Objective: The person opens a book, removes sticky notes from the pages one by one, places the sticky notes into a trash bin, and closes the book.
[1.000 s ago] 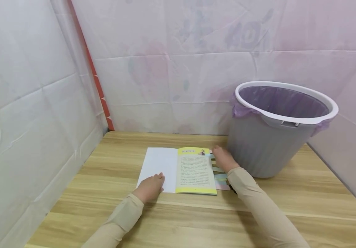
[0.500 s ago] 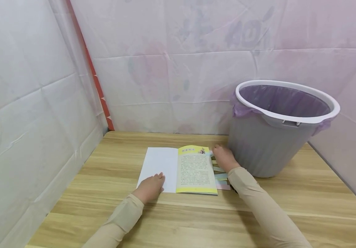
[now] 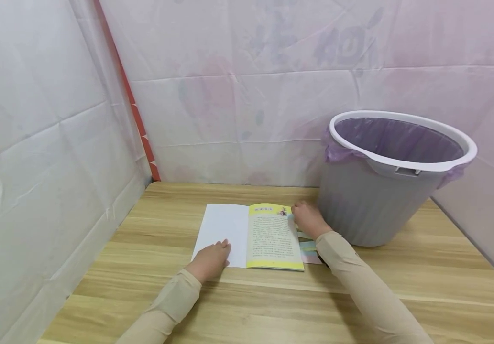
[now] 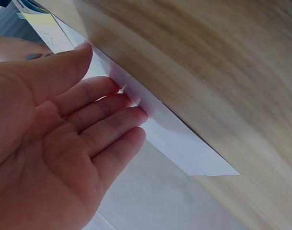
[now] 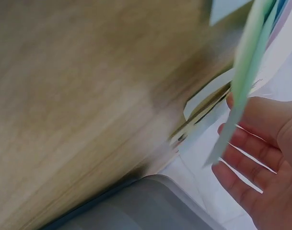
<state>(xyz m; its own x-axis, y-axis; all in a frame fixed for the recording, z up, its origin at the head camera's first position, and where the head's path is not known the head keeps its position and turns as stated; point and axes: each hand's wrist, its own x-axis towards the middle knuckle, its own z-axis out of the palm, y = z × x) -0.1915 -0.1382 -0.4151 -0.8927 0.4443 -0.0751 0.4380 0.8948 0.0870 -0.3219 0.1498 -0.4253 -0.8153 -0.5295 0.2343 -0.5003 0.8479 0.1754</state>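
An open book lies on the table, a blank white page at left and a yellow-bordered printed page at right. Coloured sticky tabs stick out along its right side. My left hand rests on the white page's lower part; in the left wrist view its fingers are nearly straight against the paper. At the printed page's top right corner, my right hand has thumb and fingers curled at the page edge. A green tab hangs across those fingers in the right wrist view.
A grey bin with a white rim and purple liner stands just right of the right hand. Pale sheets hang behind and at the left of the wooden table.
The printed page's top edge rose slightly, then settled lower. My right hand has moved a little left onto the page corner, covering some upper tabs. The left hand stays on the white page.
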